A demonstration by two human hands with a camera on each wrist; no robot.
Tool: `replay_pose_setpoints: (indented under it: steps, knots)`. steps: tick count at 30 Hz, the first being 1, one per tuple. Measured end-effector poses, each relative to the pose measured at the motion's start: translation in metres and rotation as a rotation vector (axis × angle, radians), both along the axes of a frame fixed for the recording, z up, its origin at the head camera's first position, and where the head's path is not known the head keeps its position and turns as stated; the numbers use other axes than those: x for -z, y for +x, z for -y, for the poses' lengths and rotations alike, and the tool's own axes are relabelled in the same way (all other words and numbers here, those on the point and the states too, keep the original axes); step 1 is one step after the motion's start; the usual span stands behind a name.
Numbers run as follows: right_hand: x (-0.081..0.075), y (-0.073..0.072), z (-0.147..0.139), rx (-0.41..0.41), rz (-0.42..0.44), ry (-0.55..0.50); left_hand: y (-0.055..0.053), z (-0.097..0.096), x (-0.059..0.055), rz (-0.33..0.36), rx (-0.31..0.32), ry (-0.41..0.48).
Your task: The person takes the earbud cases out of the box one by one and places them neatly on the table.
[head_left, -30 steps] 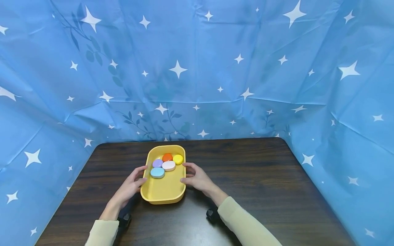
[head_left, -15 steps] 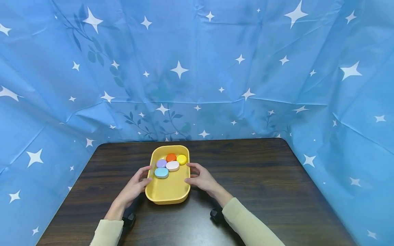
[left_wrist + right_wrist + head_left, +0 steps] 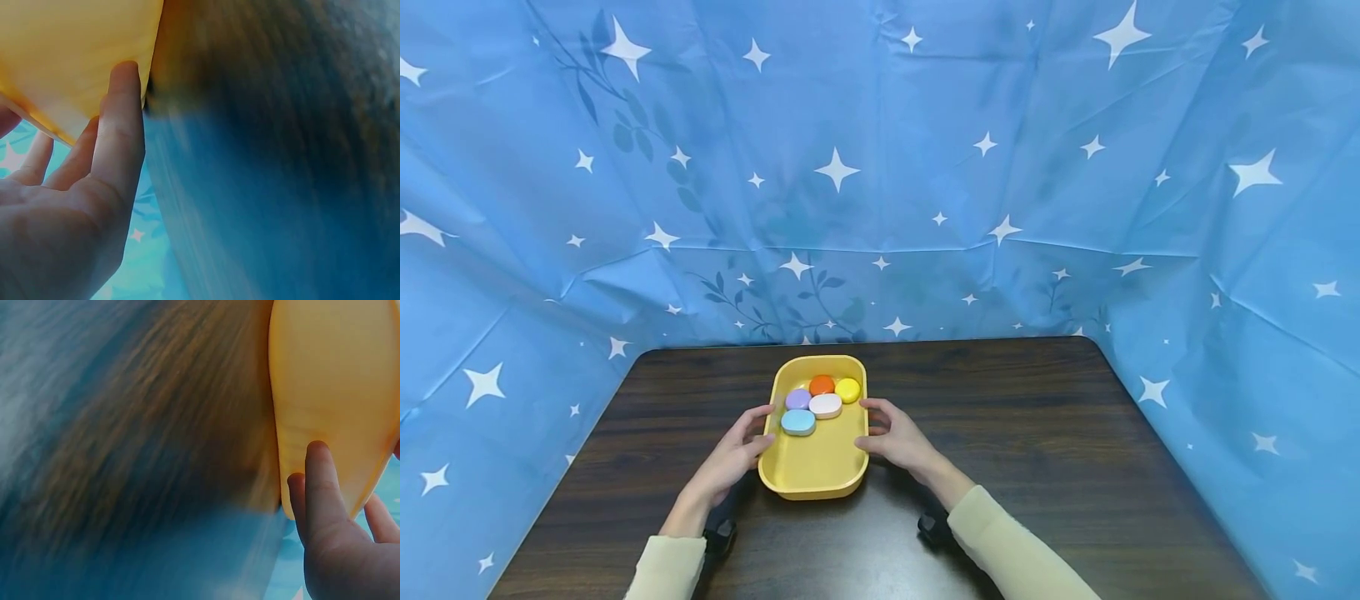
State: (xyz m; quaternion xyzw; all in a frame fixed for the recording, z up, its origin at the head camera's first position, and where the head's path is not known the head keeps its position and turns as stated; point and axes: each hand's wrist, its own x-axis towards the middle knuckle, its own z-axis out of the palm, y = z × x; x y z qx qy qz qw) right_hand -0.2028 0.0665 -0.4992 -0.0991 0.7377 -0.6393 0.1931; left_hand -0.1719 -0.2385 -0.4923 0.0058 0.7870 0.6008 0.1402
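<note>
While the loose pieces inside keep their arrangement, the whole tray has moved a little to the right over the last second. Leftmost, the left grip point(image 3: 730, 458) is closed on the tray's left side, thumb tip at the rim and other fingers against the outer wall. Next comes the yellow tray point(image 3: 816, 467) itself, at the left half of the dark tabletop point(image 3: 1000, 433); whether its base touches the wood or is slightly raised, I cannot tell. Inside, a purple disc point(image 3: 798, 399) sits beyond a light blue oval point(image 3: 798, 422), followed by an orange disc point(image 3: 822, 385), a white oval point(image 3: 827, 407) and a yellow disc point(image 3: 847, 391) near the far right corner. Rightmost, the right grip point(image 3: 910, 442) holds the opposite side in much the same way. Both grips have travelled with the tray, which suggests that it is being shifted as one unit, its contents undisturbed; uneven handling could probably make them slide.
</note>
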Motion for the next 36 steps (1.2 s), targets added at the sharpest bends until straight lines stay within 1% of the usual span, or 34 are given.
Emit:
replay_pose_setpoints:
  steps: [5,12,16,22,27,30,36]
  knots:
    - [-0.002,0.003,-0.004,-0.002,-0.012,0.033,0.001,-0.004,0.000,-0.002,-0.015,0.003]
    - [-0.006,0.005,-0.005,0.007,-0.033,0.090,0.001,-0.007,0.002,-0.021,-0.036,-0.016]
    - [-0.006,0.004,-0.007,-0.008,-0.042,0.116,0.003,-0.008,0.001,-0.017,-0.050,-0.005]
    - [-0.008,0.005,-0.012,-0.038,-0.059,0.151,0.003,-0.012,0.002,-0.021,-0.047,0.017]
    - [-0.012,0.004,-0.016,-0.067,-0.099,0.187,0.004,-0.016,0.002,-0.030,-0.049,0.033]
    - [-0.016,0.005,-0.017,-0.069,-0.134,0.230,0.004,-0.017,0.001,-0.026,-0.055,0.048]
    - [-0.026,0.004,-0.021,-0.063,-0.179,0.299,0.004,-0.017,0.001,-0.025,-0.059,0.039]
